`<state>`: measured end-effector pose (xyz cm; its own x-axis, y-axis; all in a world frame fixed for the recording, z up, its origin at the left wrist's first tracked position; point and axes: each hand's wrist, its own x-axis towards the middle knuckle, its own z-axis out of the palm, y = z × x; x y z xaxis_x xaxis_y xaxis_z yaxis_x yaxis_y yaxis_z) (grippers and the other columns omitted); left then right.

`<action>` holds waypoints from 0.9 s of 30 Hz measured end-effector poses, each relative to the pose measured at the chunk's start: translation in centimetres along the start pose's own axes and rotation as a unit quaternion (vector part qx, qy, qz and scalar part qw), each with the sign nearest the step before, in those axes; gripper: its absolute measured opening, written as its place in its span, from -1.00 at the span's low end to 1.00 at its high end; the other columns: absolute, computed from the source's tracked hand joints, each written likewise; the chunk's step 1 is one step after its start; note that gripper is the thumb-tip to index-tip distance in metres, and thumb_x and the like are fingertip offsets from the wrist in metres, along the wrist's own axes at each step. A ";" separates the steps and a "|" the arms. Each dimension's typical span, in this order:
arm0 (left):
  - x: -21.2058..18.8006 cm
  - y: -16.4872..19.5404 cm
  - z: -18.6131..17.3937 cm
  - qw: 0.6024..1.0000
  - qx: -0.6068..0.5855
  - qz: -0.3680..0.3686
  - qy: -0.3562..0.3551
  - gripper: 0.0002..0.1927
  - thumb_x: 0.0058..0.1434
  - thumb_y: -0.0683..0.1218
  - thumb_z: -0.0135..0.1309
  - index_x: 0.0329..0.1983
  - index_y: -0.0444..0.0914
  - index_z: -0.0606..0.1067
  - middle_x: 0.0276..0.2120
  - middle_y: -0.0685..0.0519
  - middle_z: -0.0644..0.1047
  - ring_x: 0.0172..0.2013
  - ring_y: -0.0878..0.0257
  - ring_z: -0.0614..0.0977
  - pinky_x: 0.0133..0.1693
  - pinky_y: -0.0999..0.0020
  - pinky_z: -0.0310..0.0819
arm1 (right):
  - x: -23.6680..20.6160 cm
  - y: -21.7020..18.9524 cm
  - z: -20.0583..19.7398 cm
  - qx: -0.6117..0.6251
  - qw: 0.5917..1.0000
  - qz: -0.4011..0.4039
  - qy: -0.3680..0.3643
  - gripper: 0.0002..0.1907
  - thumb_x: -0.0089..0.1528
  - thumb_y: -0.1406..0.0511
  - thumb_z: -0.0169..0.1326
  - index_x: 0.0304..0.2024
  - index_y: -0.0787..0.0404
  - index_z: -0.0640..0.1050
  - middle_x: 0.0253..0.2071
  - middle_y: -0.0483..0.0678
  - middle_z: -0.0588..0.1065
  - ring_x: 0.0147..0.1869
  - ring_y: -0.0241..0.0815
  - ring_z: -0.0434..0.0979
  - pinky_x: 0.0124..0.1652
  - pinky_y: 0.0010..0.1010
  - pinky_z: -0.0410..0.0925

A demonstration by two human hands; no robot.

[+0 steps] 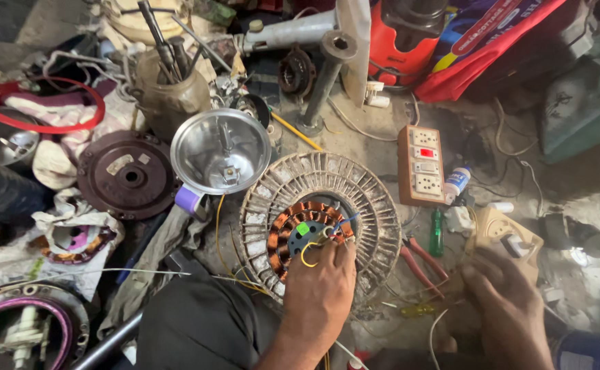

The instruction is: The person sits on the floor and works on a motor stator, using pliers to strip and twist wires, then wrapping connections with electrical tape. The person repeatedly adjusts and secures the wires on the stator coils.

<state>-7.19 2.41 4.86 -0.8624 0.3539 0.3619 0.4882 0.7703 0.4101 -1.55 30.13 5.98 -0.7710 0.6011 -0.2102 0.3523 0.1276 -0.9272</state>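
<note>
Fingers of the left hand pinch narrow on a yellow wire at the copper windings of one round motor stator, which lies mid-floor. The right hand rests with fingers curled loosely beside one beige box; whether it grips anything, I cannot tell. One orange socket board carries two white sockets. One small white bottle, blue-labelled, lies just beside it.
</note>
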 end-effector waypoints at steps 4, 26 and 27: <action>-1.6 -0.6 -0.8 0.991 -0.075 0.039 0.107 -0.55 0.18 -0.15 0.18 0.17 -0.21 0.52 -0.11 -0.09 0.55 -0.26 0.08 0.66 -0.21 0.15 0.51 | 0.3 8.1 -2.9 0.176 0.981 0.059 -0.058 -0.62 0.33 0.39 0.01 0.20 0.31 0.49 -0.14 0.13 0.56 -0.23 -0.10 0.59 -0.35 -0.30 0.40; -7.0 -3.1 -0.5 0.993 -0.053 0.014 0.102 -0.55 0.08 -0.15 0.20 0.09 -0.25 0.55 -0.08 -0.06 0.52 -0.10 -0.04 0.57 -0.09 0.00 0.42 | -6.9 -1.1 14.3 -0.165 0.962 -0.189 -0.110 -0.82 0.11 0.26 0.31 -0.28 0.21 0.71 -0.46 -0.10 0.59 -0.43 -0.23 0.51 -0.39 -0.37 0.39; -6.3 -2.5 -0.2 0.994 -0.048 0.021 0.093 -0.55 0.08 -0.14 0.20 0.09 -0.26 0.55 -0.08 -0.05 0.51 -0.07 -0.04 0.55 -0.06 -0.03 0.38 | -6.6 -0.7 14.1 -0.156 0.971 -0.151 -0.099 -0.81 0.10 0.25 0.32 -0.29 0.22 0.71 -0.52 -0.13 0.58 -0.48 -0.25 0.48 -0.42 -0.39 0.37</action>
<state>-2.94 -1.92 1.73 -0.8053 0.2738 0.5259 0.5423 0.6987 0.4666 -4.20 14.97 3.60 -0.9403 0.3394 -0.0268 0.2135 0.5265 -0.8229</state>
